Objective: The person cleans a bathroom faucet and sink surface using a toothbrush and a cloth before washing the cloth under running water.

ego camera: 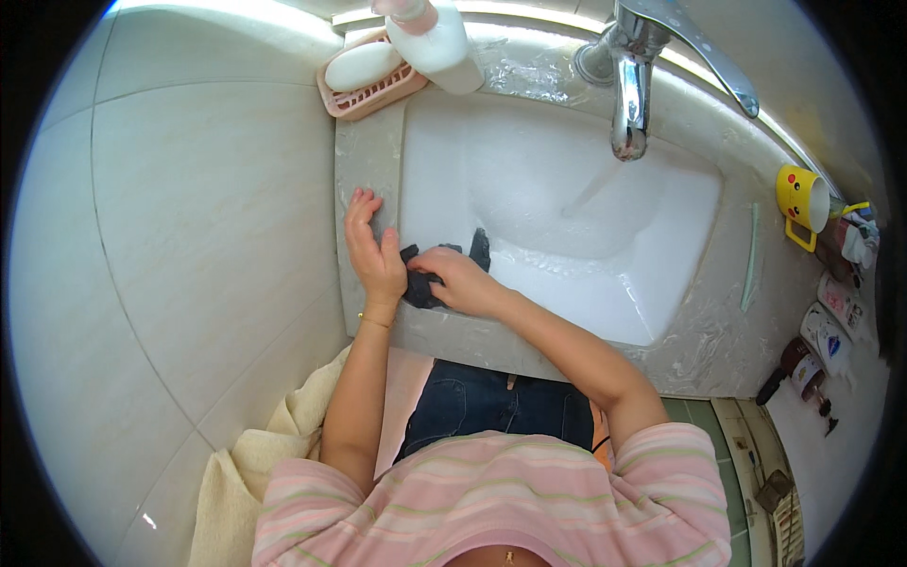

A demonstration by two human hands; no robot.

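Observation:
In the left front corner of a white washbasin (pixel 581 305), my right hand (pixel 464 280) pinches a wet-looking black cloth (pixel 423 289). Part of the dark fabric sticks out past the knuckles towards the basin's middle. My left hand (pixel 372 248) is raised at the basin's left rim, its fingers up and the thumb apart. The heel of that hand is beside the cloth; whether it presses on it I cannot tell. A chrome faucet (pixel 631 120) hangs over the basin, with a faint streak like running water below its spout.
White soap (pixel 363 67) rests in a pink soap dish (pixel 375 99) beside a white pump bottle (pixel 439 53). At right are a yellow cup (pixel 797 195), a pale green strip (pixel 751 255) and several bottles (pixel 825 337). A tiled wall (pixel 212 212) rises close at left, above a cream towel (pixel 273 446).

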